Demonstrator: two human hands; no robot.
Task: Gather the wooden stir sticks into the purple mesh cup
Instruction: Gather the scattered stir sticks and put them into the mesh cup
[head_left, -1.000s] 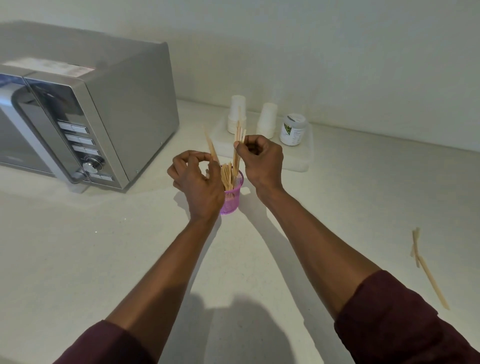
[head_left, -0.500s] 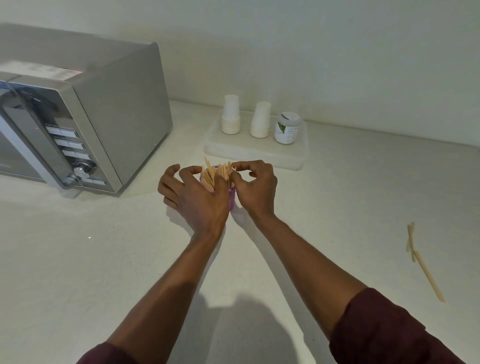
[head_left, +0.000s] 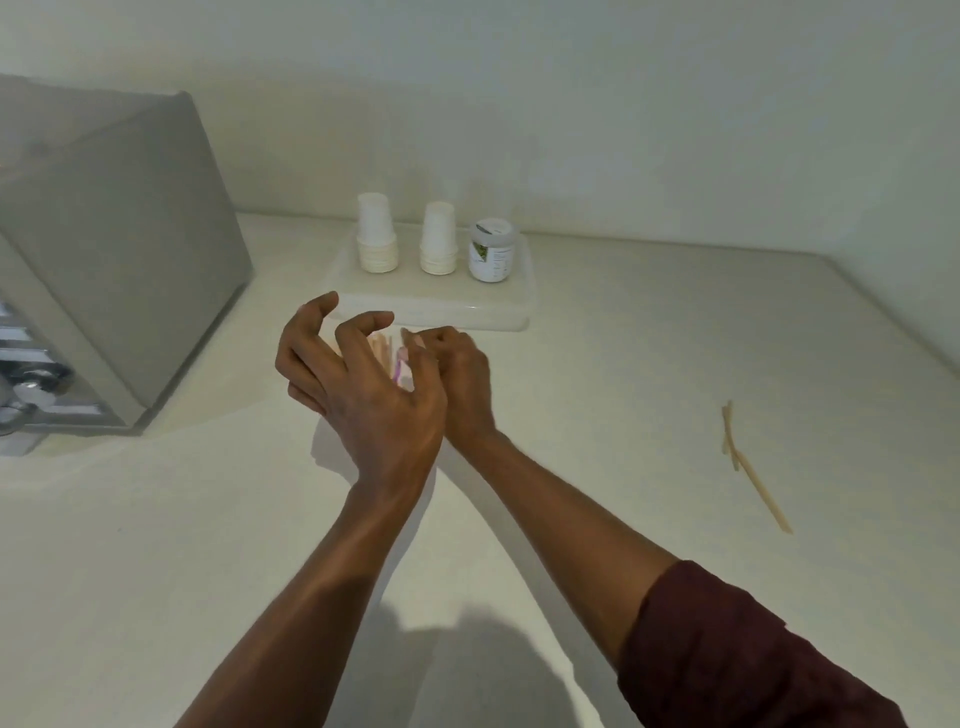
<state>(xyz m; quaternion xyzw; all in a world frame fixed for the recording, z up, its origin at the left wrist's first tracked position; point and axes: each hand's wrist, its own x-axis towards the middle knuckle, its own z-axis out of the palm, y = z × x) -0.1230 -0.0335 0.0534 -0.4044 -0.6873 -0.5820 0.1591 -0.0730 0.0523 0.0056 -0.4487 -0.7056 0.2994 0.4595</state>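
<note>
Both hands crowd the cup at mid-counter. Left hand (head_left: 358, 379) hangs with fingers spread and curled, gripping nothing I can see; right hand (head_left: 457, 374) is curled behind it, and whether it pinches anything I cannot tell, since the left hand covers it.

Microwave (head_left: 114, 270) fills the far left. Counter (head_left: 675, 338) is pale and bare around the work. Tray (head_left: 498, 317) sits just beyond the hands, carrying two cup stacks (head_left: 376, 236) and a jar (head_left: 491, 249).

Cup (head_left: 399, 364) shows only as a purple sliver between the hands, with stick tops (head_left: 382, 345) poking up beside the left fingers. Loose sticks (head_left: 748, 457), a few at least, lie well apart to the right, so the task looks unfinished.

Risks, as I judge them: the cup is light and top-heavy with tall sticks, so a knuckle brushing it as the hands pull away could tip it and spill the lot. Reaching right with a forearm low could knock it too. Thin, flat sticks on a smooth counter may slide away rather than lift.
</note>
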